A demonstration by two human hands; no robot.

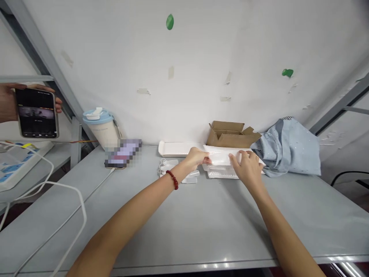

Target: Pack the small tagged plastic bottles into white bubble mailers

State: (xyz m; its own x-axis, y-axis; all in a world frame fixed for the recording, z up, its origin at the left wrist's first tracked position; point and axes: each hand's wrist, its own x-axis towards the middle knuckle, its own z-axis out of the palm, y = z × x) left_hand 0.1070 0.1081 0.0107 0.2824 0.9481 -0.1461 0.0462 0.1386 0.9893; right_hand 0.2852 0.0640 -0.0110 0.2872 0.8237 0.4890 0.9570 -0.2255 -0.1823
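Note:
My left hand (198,157), with a red bead bracelet (173,179) at the wrist, pinches the left end of a white plastic-wrapped packet (220,157). At the packet's right part, the bent fingers and thumb of my right hand (247,165) grip it. Beneath it lie more white packets (221,174), partly covered. Behind them stands an open brown cardboard box (230,139); what is inside cannot be seen. Several small white tags with loops (190,180) lie beside my left hand, partly hidden by it. A long white tray (170,148) is behind them.
A light blue cloth (300,154) is bunched at the right. On the left stand a cup with a blue lid (99,125) and a phone (122,154) on a cable (77,207). Farther left, another person's hand (8,105) holds a phone (37,113) above a power strip (20,165).

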